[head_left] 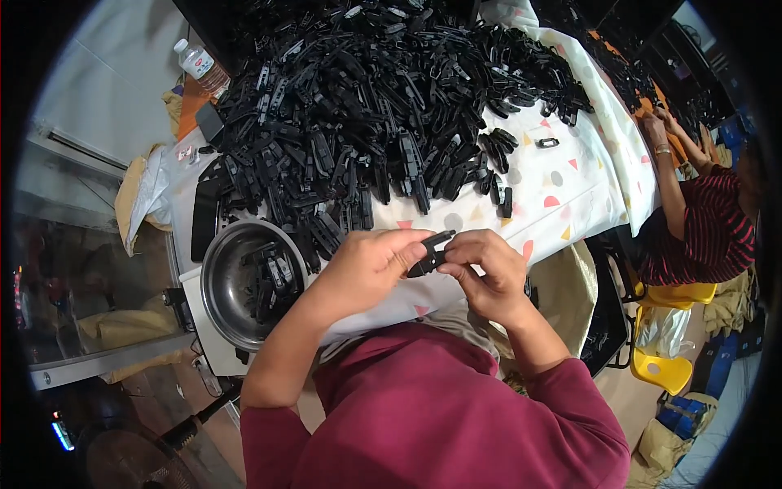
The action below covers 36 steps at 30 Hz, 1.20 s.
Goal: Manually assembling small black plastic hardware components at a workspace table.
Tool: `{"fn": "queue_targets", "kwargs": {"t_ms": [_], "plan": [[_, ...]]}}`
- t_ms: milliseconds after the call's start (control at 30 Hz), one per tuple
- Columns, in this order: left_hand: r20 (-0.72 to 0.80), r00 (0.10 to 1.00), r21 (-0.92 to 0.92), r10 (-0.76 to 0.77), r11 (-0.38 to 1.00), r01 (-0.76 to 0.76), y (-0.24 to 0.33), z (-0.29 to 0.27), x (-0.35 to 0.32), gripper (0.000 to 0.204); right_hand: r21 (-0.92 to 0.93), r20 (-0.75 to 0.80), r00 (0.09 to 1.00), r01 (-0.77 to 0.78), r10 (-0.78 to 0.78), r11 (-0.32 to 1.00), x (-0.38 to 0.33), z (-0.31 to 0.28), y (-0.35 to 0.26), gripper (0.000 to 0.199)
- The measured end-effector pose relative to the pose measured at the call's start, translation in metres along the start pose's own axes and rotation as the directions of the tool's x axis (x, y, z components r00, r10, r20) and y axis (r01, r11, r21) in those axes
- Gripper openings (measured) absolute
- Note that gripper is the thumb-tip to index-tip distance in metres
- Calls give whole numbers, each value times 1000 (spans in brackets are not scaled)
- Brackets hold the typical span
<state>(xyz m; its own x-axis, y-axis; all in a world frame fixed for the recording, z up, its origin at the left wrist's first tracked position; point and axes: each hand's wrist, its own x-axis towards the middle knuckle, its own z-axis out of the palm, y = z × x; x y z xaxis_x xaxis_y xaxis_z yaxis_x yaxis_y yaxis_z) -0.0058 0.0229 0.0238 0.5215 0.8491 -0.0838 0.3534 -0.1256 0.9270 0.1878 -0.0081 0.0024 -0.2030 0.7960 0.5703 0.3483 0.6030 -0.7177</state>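
Close in front of my body, my left hand (376, 262) pinches a small black plastic part (427, 259) by its left side. My right hand (490, 267) has thumb and forefinger closed on the right end of the same part. The fingers hide much of it, so its exact kind cannot be told. Beyond my hands, a large heap of similar long black plastic parts (358, 106) covers the table. To the left of my left forearm stands a round metal bowl (218, 303) with several black parts inside.
A patterned white tablecloth (529, 208) covers the table. One loose black piece (547, 143) lies right of the heap. A plastic bottle (202, 69) stands at the far left. At right, a person in a striped shirt (692, 216) works over other black parts. A yellow stool (661, 371) stands below.
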Motion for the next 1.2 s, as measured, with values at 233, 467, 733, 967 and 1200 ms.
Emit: {"fn": "queue_targets", "kwargs": {"t_ms": [233,467,733,967,1200], "plan": [[-86,959,258,269,936,-239,-15,18,-10,43,28,-151,952,-264,265,964,-5,12,-11,30],[117,987,195,-112,977,88,-38,27,3,35,-100,212,892,-386,399,917,-29,-2,29,40],[-459,858,482,-232,746,460,-41,18,73,33,-673,-269,767,-582,583,456,-26,-33,106,38],[-394,867,308,-304,845,437,-61,36,76,31,-395,-287,714,-696,639,600,-34,-31,91,26],[-221,910,-429,-350,873,232,-70,46,37,40,622,87,602,-656,794,429,-31,-12,63,27]]}}
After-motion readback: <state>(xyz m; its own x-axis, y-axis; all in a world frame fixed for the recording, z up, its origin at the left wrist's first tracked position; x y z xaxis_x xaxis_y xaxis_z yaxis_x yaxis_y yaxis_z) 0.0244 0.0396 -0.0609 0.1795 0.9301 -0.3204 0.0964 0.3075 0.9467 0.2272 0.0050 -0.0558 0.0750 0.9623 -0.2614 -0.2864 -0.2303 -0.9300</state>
